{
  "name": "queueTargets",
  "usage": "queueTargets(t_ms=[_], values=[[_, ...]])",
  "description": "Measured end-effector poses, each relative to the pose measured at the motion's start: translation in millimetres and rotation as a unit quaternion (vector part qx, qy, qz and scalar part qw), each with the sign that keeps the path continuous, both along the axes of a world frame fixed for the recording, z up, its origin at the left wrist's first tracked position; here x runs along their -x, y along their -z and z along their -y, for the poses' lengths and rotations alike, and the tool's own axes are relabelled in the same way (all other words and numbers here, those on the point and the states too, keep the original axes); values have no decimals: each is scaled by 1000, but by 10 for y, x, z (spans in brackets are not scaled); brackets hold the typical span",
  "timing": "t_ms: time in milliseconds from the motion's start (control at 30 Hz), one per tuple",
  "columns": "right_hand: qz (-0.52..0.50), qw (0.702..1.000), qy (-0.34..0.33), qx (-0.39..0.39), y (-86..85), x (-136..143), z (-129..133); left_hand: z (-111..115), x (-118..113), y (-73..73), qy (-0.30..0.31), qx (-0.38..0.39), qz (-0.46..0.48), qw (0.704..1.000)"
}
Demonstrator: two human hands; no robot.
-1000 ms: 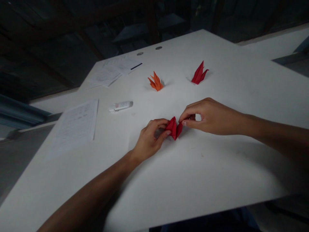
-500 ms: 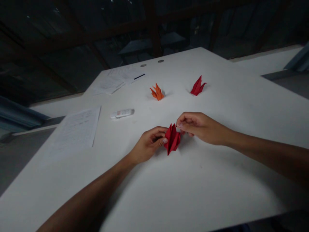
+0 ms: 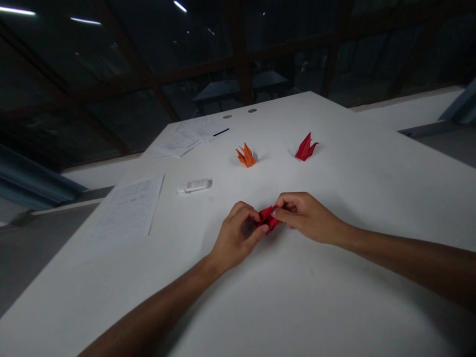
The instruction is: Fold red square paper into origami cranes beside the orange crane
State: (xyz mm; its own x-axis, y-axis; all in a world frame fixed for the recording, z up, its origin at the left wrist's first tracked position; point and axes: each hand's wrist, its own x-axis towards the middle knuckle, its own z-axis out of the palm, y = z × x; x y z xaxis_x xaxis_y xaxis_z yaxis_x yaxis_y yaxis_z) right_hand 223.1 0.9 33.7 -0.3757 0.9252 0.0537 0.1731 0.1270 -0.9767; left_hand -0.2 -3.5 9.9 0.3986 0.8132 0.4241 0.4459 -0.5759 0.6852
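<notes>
A red folded-paper crane is between my two hands, just over the white table. My left hand grips its left side, thumb low and fingers curled over the top. At the crane's upper right, my right hand pinches the paper between thumb and fingers. The fingers cover much of the crane, so its full shape is hidden. Farther back stand an orange paper crane and another red paper crane, both apart from my hands.
A white tube-like item with print lies left of the orange crane. Printed sheets lie at the left, with more papers and a dark pen-like stick behind. Two round discs sit near the far edge, before dark windows.
My right hand has closed onto the red crane's upper right. My left fingers have come over its top, and the crane has turned and shows less of itself. The view has tilted up slightly.
</notes>
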Motion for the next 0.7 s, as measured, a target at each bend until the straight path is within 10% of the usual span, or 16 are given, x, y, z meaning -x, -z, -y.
queueTargets(t_ms=[300, 700], values=[[-73, 985, 143, 65, 148, -103, -194, -216, 94, 107, -98, 142, 227, 958], [-74, 984, 133, 89, 267, -86, -177, -277, 114, 126, -153, 214, 318, 911]])
